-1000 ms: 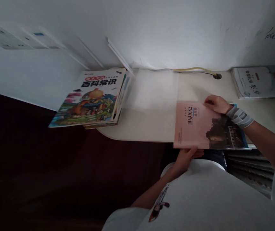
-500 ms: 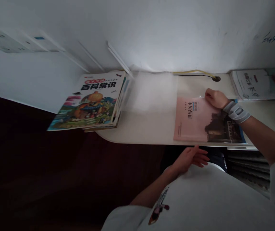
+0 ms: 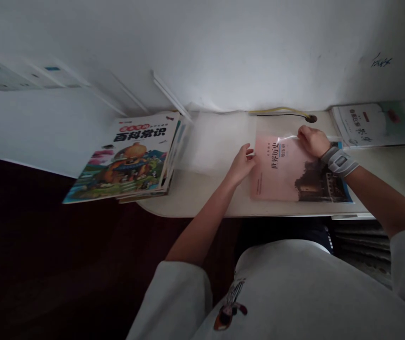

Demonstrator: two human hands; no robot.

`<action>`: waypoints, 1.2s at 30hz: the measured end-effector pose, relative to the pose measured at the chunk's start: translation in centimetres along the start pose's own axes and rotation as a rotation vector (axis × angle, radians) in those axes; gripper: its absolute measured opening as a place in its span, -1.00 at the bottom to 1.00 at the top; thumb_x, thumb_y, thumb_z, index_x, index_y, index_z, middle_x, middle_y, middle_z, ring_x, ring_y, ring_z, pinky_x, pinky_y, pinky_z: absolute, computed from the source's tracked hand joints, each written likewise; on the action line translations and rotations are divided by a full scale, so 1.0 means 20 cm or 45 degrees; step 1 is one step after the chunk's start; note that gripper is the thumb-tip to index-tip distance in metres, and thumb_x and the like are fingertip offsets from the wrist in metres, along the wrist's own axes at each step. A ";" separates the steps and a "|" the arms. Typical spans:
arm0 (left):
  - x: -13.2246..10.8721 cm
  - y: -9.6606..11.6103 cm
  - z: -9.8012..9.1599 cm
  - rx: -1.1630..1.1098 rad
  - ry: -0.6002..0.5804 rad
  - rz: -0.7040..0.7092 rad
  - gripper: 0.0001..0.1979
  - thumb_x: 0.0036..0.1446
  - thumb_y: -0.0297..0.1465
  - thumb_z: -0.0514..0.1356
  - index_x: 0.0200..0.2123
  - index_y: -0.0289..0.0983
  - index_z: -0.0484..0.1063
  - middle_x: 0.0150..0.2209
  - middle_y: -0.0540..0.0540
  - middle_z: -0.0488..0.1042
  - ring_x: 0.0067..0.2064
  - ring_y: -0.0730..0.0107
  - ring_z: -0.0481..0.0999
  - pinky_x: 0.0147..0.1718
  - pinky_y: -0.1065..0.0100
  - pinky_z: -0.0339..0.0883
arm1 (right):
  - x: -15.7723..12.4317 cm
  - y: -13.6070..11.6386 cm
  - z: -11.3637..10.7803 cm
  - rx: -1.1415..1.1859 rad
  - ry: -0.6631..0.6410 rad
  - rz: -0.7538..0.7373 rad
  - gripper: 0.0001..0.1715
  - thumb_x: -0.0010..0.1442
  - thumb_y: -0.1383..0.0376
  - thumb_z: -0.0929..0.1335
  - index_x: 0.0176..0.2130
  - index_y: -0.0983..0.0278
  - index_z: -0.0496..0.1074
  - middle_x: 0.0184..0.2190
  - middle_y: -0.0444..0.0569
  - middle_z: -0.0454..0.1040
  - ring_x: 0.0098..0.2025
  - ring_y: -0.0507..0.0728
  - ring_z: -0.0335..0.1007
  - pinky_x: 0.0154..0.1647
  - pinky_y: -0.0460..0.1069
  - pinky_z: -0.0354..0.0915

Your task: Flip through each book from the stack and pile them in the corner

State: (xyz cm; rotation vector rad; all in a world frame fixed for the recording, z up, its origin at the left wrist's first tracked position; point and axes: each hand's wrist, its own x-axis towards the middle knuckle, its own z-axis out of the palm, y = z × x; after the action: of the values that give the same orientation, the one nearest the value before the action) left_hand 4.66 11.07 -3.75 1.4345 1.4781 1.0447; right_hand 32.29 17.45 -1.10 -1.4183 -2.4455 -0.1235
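We have the pink book [image 3: 276, 177] near the desk's [image 3: 179, 196] front edge, right hand [image 3: 313, 140] apparently pinching its clear cover [image 3: 287, 137], left hand [image 3: 242, 165] beside it, fingers loosely parted.

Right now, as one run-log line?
pink book: on desk | left hand: open, at its left edge | right hand: apparently pinching clear cover

Extends left hand [image 3: 241, 166] with half-bent fingers [image 3: 248, 151]; angles right forearm [image 3: 383, 196] inward, pinching with curled right hand [image 3: 315, 141].
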 end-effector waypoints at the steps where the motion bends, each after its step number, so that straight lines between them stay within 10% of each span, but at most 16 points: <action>1: 0.02 0.00 0.01 -0.007 -0.008 0.021 -0.47 0.08 -0.40 0.20 0.15 -0.29 0.23 0.07 -0.31 0.40 0.02 0.20 0.46 -0.01 0.12 0.35 | -0.01 0.00 -0.01 -0.029 0.005 -0.038 -0.67 0.29 0.28 0.11 -0.15 0.30 0.37 -0.26 0.10 0.49 -0.27 0.19 0.36 -0.25 0.04 0.18; 9: 0.20 0.03 0.05 0.051 0.110 0.172 -0.58 0.02 -0.49 0.21 0.00 -0.25 0.35 -0.06 -0.18 0.47 -0.12 0.32 0.50 -0.07 0.22 0.36 | -0.07 -0.05 -0.06 -0.243 0.062 -0.361 -0.66 0.33 0.33 0.10 -0.14 0.26 0.40 -0.04 0.08 0.45 -0.04 0.21 0.28 -0.02 0.10 0.14; 14: 0.33 0.03 0.08 0.016 0.108 0.097 -0.67 -0.10 -0.60 0.19 -0.19 -0.28 0.40 -0.36 -0.04 0.45 -0.29 0.37 0.47 -0.21 0.29 0.37 | -0.04 0.00 0.02 -0.112 -0.058 -0.116 -0.66 0.30 0.30 0.13 -0.16 0.29 0.42 -0.16 0.14 0.48 -0.16 0.25 0.35 -0.10 0.12 0.20; 21: 0.30 0.06 0.06 -0.349 0.087 0.147 -0.73 -0.10 -0.54 0.21 -0.27 -0.19 0.38 -0.39 0.04 0.36 -0.41 0.51 0.36 -0.45 0.47 0.25 | -0.16 0.29 -0.05 0.274 0.188 0.418 -0.47 0.19 0.04 0.27 0.00 0.35 0.35 -0.12 0.21 0.49 -0.14 0.29 0.41 -0.12 0.16 0.30; 27: 0.28 0.08 0.03 -0.635 0.102 0.251 -0.69 -0.11 -0.48 0.27 -0.23 -0.14 0.37 -0.34 0.05 0.41 -0.31 0.49 0.44 -0.33 0.47 0.33 | -0.41 0.42 -0.17 0.969 0.159 0.826 -0.56 0.07 -0.09 0.35 -0.42 0.23 0.42 -0.50 -0.04 0.46 -0.39 0.18 0.41 -0.30 0.11 0.34; 31: 0.32 0.05 0.06 -0.491 0.067 0.032 -0.63 -0.06 -0.50 0.20 -0.13 -0.17 0.34 -0.29 -0.02 0.48 -0.29 0.45 0.48 -0.27 0.39 0.37 | -0.38 0.39 -0.15 1.550 0.213 0.891 -0.72 -0.06 0.06 0.45 -0.46 0.21 0.45 -0.47 -0.10 0.50 -0.41 0.10 0.42 -0.33 0.06 0.37; 36: 0.39 0.01 0.08 0.027 0.074 0.050 -0.56 -0.12 -0.58 0.17 -0.09 -0.24 0.35 -0.35 -0.05 0.49 -0.27 0.35 0.50 -0.15 0.24 0.37 | -0.27 0.39 -0.05 1.414 0.325 0.935 -0.80 -0.15 0.24 0.47 -0.45 0.25 0.47 -0.50 -0.10 0.50 -0.42 0.09 0.40 -0.31 0.04 0.34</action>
State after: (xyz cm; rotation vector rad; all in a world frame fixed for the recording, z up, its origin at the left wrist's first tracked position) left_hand 6.02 18.91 -4.20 1.4650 1.5117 1.1059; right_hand 41.72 16.71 -2.49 -1.4346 -1.2157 0.9700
